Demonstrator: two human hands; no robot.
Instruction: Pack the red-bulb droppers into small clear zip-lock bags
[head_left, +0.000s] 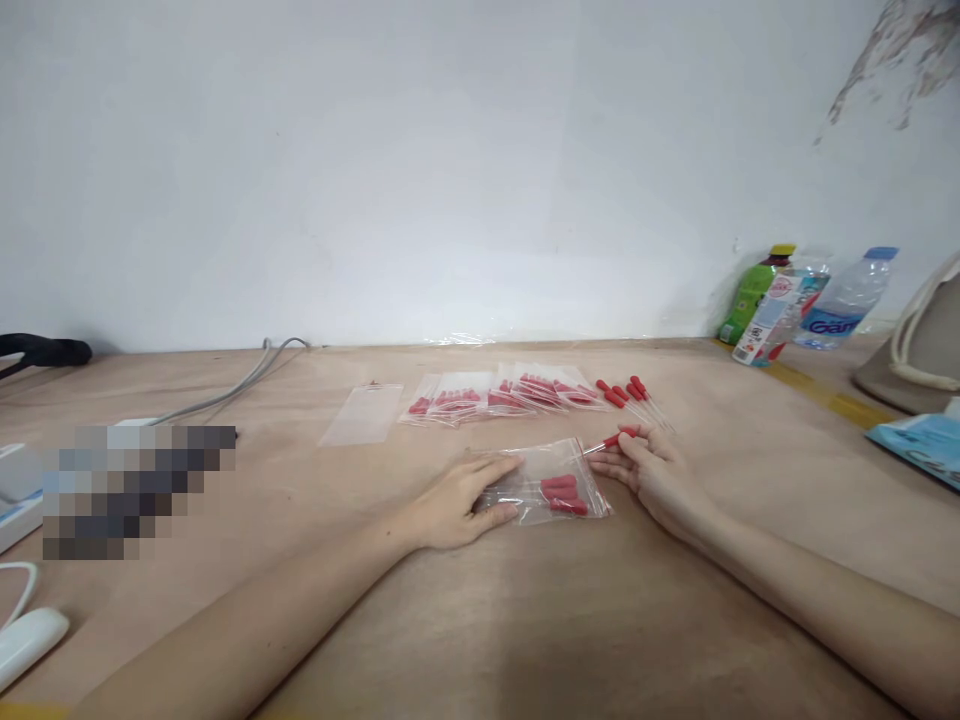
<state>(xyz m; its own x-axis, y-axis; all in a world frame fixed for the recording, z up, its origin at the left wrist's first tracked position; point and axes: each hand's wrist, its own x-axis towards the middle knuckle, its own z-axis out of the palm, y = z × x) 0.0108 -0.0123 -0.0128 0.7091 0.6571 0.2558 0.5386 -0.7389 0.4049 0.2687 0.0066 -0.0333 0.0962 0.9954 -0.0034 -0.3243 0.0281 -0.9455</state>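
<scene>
A clear zip bag (pixel 532 515) with several red-bulbed droppers (pixel 561 487) in it lies on the table in front of me. My left hand (pixel 465 500) holds the bag's left end, thumb and fingers spread over it. At the bag's right-hand mouth, my right hand (pixel 649 465) pinches a glass dropper (pixel 619 438) by its red rubber bulb. Its glass tip points left, at the bag's upper right corner; I cannot tell whether it is inside. Behind my right hand lie several loose droppers (pixel 636 388), bulbs pointing away.
A row of filled bags (pixel 457 395) lies farther back, with a flat unfilled bag (pixel 364 413) to its left. Bottles (pixel 847 300) and a carton (pixel 776 318) stand at the back right. A grey cable (pixel 225 385) and a blurred-out object (pixel 142 490) are at left.
</scene>
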